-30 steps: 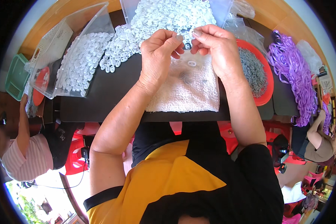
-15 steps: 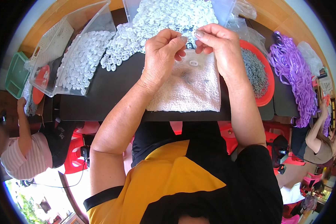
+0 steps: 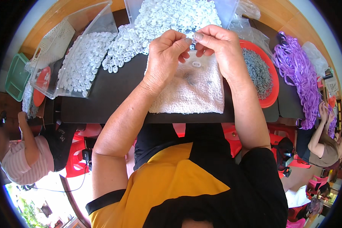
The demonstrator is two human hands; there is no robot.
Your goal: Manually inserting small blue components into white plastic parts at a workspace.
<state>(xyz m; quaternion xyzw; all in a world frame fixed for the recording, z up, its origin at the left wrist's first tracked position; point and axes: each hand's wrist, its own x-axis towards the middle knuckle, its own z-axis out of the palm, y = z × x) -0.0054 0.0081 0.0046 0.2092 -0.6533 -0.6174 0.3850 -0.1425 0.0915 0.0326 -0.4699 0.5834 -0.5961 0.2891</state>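
My left hand [image 3: 167, 53] and my right hand [image 3: 220, 43] are raised over the far end of a white towel [image 3: 186, 98], fingertips almost meeting. Each is closed in a pinch of thumb and forefinger. What sits between those fingertips is too small and too covered to make out. On the towel, just below the hands, lies one white oval plastic piece with holes [image 3: 196, 64]. Right behind the fingers spreads a big heap of similar white pieces [image 3: 174, 15]. An orange-red bowl [image 3: 270, 99] of small grey pieces [image 3: 257, 72] stands beside my right forearm.
A clear bin [image 3: 70, 95] with more white pieces stands on the dark table [image 3: 102, 108] at left. Purple ribbon [image 3: 298, 76] is piled at right, near clear plastic bags [image 3: 249, 30]. One person [image 3: 26, 155] sits at left, another [image 3: 323, 146] at right.
My right hand has moved slightly left, bringing its fingertips closer to those of my left hand. My left hand has barely shifted. The people at both sides have moved their arms.
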